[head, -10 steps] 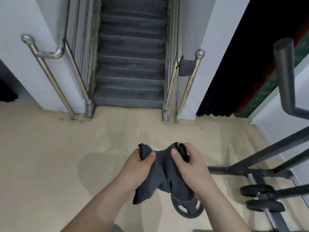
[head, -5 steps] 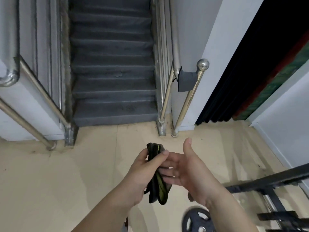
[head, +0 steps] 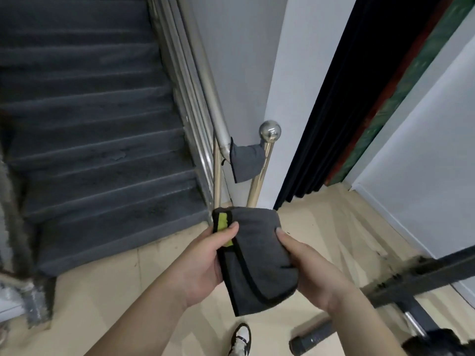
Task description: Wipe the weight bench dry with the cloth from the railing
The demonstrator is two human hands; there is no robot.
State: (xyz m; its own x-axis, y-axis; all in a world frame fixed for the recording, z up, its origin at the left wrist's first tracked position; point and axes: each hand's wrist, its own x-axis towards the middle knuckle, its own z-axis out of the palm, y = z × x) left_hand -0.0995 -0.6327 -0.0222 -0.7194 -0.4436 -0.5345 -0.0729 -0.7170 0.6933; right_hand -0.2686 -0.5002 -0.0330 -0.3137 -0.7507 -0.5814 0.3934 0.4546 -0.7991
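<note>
A folded grey cloth [head: 259,258] with black edging and a yellow-green inner layer is held flat between both hands in front of me. My left hand [head: 203,263] grips its left edge, thumb on the yellow-green strip. My right hand [head: 308,268] holds its right edge, thumb on top. A second grey cloth [head: 248,160] hangs over the steel stair railing [head: 218,116] beside the ball-topped post [head: 269,131], straight ahead of the hands. Only dark metal frame bars [head: 421,273] of the gym equipment show at the lower right; the bench pad is out of view.
A grey staircase [head: 97,155] rises on the left. A white wall corner [head: 290,86] and a black curtain [head: 341,124] stand to the right. My shoe [head: 240,339] and a dark tube end [head: 312,339] are on the beige floor.
I have moved closer to the railing. The cloth, held bunched in my left hand half a second ago, is now flat and folded between both hands.
</note>
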